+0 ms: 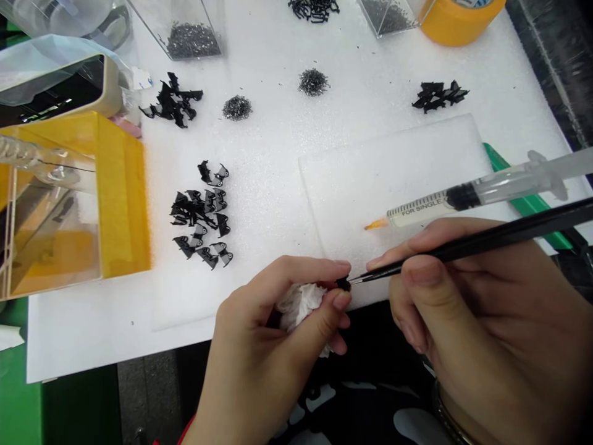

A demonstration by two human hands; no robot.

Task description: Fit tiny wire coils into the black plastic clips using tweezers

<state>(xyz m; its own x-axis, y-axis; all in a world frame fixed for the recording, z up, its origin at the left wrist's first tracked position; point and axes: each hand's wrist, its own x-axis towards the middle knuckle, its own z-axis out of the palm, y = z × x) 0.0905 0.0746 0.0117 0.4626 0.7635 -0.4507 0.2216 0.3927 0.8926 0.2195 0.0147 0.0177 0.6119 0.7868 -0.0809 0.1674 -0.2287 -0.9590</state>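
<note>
Two bare hands at work over the near edge of a white-topped table (83,346). Left hand (273,340): thumb and forefinger pinch a small black part (343,284), mostly hidden by the fingertips; crumpled white tissue (301,304) tucked inside the same grip. Right hand (482,309): grasps black tweezers (491,240) pen-fashion, fine metal tips at the pinched part; whether they grip it or only touch it, cannot tell.

Just beyond the right hand, a syringe (463,196) lies slantwise, orange tip pointing left, barrel printed "FOR SINGLE", black plunger head visible. It crosses above a green object (538,205). Smaller white foam sheet (393,154) behind the syringe tip, over a larger foam sheet (264,204).

Left of centre on the foam: a cluster of black parts (194,210), glossy, some touching, some apart. Further back, two more black clusters, one at left (172,102), one at right (439,96); between them, two small heaps of fine dark bits (237,107) (314,82). Far side: clear boxes (193,41) (388,15) with similar bits, a pile of thin black pieces (314,9), an orange tape roll (456,23). Yellow-sided container (123,198) at far left.
</note>
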